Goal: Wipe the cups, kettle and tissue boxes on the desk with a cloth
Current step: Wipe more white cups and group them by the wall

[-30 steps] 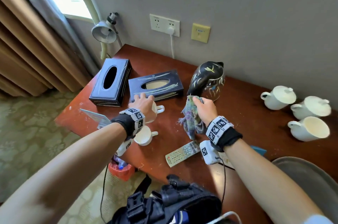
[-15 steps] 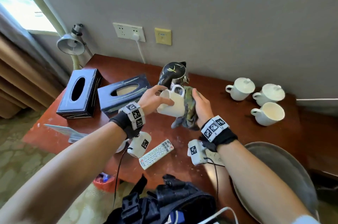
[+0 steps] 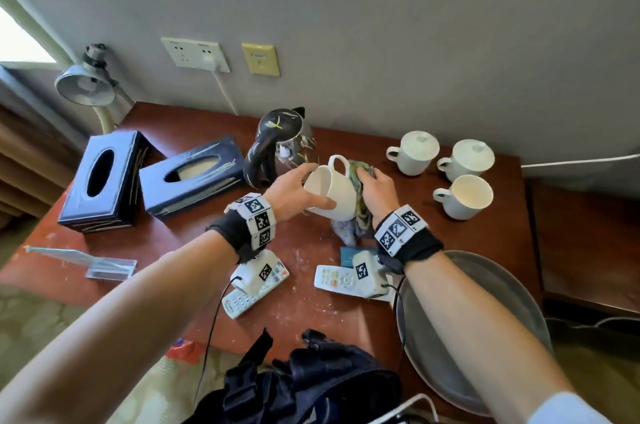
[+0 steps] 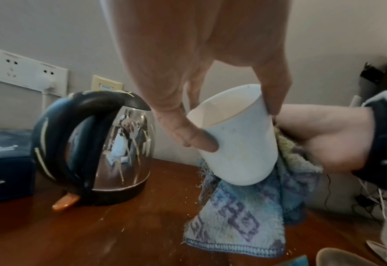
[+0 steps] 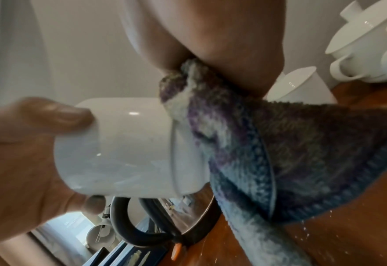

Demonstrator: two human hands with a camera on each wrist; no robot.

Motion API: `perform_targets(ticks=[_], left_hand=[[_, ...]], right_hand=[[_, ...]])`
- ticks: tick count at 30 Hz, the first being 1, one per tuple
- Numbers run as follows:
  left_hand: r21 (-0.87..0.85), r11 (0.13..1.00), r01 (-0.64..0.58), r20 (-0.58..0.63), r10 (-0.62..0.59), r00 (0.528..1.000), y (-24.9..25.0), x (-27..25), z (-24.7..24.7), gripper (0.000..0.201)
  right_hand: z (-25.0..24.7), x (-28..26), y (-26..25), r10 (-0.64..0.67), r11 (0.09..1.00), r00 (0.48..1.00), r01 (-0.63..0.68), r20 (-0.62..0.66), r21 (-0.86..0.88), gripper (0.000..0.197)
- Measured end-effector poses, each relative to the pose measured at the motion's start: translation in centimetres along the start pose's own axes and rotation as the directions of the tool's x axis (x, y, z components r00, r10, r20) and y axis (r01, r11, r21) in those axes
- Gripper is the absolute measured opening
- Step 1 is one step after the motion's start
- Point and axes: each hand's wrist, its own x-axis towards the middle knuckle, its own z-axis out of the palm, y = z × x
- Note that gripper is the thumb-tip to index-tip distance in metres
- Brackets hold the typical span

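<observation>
My left hand [image 3: 298,186] grips a white cup [image 3: 334,193] by its rim, lifted above the desk and tilted, its mouth toward me. In the left wrist view the thumb and fingers clamp the white cup [image 4: 235,136] at the rim. My right hand [image 3: 375,190] holds a blue-purple cloth [image 3: 360,216] pressed against the cup's base and side; the cloth [image 5: 267,153] hangs down to the desk. The black-and-steel kettle [image 3: 277,146] stands just behind the cup. Two dark blue tissue boxes [image 3: 104,181] [image 3: 192,174] lie at the left.
Three more white cups, two with lids [image 3: 415,152] [image 3: 467,159] and one open [image 3: 465,197], stand at the right. Two remotes [image 3: 254,288] [image 3: 337,280] lie near the desk's front, a grey round tray [image 3: 485,319] at the front right, an acrylic sign holder [image 3: 97,264] at the left. A lamp [image 3: 85,84] stands at the back left.
My left hand picked the cup up from the desk and carried it right to the cloth. My right hand left the kettle and now presses the cloth on the cup.
</observation>
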Motion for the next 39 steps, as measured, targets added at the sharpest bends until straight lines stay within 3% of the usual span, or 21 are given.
perform_targets(ticks=[2, 5, 8, 11, 13, 15, 17, 21, 24, 28, 30, 32, 34, 36, 39], left_hand=[[-0.001, 1.000, 0.006, -0.019, -0.006, 1.000, 0.5, 0.4, 0.5, 0.104], [-0.052, 0.998, 0.023, -0.039, -0.025, 0.999, 1.3, 1.3, 0.7, 0.081], [-0.070, 0.997, 0.021, -0.044, -0.024, 0.999, 1.5, 1.9, 0.5, 0.071], [-0.099, 0.995, 0.001, -0.065, -0.008, 0.998, 1.6, 2.3, 0.1, 0.075], [-0.037, 0.997, -0.069, -0.101, 0.065, 0.993, 1.9, 2.5, 0.1, 0.082], [0.104, 0.984, -0.145, -0.131, 0.158, 0.979, 2.3, 2.6, 0.0, 0.083], [0.154, 0.970, -0.188, -0.140, 0.210, 0.968, 2.5, 2.9, -0.1, 0.077], [0.107, 0.982, -0.155, -0.133, 0.169, 0.977, 2.9, 3.8, -1.1, 0.083], [0.038, 0.992, -0.122, -0.119, 0.126, 0.985, 3.1, 4.4, -1.9, 0.084], [-0.009, 0.990, -0.142, -0.139, 0.139, 0.980, 2.9, 4.2, -2.2, 0.082], [0.015, 0.984, -0.176, -0.171, 0.176, 0.969, 2.9, 4.0, -2.1, 0.082], [0.050, 0.976, -0.211, -0.184, 0.217, 0.959, 3.2, 3.7, -1.9, 0.083], [0.075, 0.965, -0.251, -0.187, 0.260, 0.947, 3.5, 3.5, -1.8, 0.084], [0.113, 0.955, -0.273, -0.181, 0.290, 0.940, 3.7, 3.5, -1.8, 0.085], [0.173, 0.947, -0.270, -0.161, 0.298, 0.941, 3.9, 3.6, -1.8, 0.086]], right_hand=[[-0.4, -0.6, -0.2, -0.088, 0.994, 0.995, 0.084, -0.049, -0.063, 0.021], [-0.3, -1.8, -0.4, -0.250, 0.956, 0.967, 0.237, -0.058, -0.171, 0.019], [-0.1, -2.9, -0.5, -0.385, 0.908, 0.923, 0.383, 0.020, -0.168, 0.027], [0.0, -3.1, -0.4, -0.495, 0.844, 0.863, 0.506, 0.103, -0.177, 0.031], [0.2, -2.0, -0.2, -0.437, 0.885, 0.899, 0.436, 0.032, -0.162, 0.031], [0.2, -0.6, -0.4, -0.245, 0.969, 0.964, 0.240, -0.108, -0.057, 0.029], [0.4, 0.4, -0.9, -0.119, 0.992, 0.978, 0.126, -0.170, 0.029, 0.027], [0.7, 0.2, -2.3, -0.221, 0.975, 0.959, 0.217, -0.178, -0.040, 0.025], [0.9, -0.3, -3.0, -0.346, 0.931, 0.935, 0.331, -0.079, -0.156, 0.032], [1.2, -0.8, -3.4, -0.536, 0.804, 0.842, 0.532, 0.061, -0.266, 0.031], [1.1, -0.4, -3.2, -0.500, 0.829, 0.866, 0.483, 0.013, -0.283, 0.032], [0.6, 0.3, -2.9, -0.346, 0.908, 0.928, 0.294, -0.139, -0.299, 0.032], [-0.1, 0.8, -2.9, -0.191, 0.962, 0.954, 0.135, -0.233, -0.237, 0.030], [-0.3, 0.6, -3.2, -0.166, 0.974, 0.956, 0.120, -0.243, -0.194, 0.027], [0.2, 0.1, -3.7, -0.282, 0.943, 0.941, 0.236, -0.186, -0.235, 0.028]])
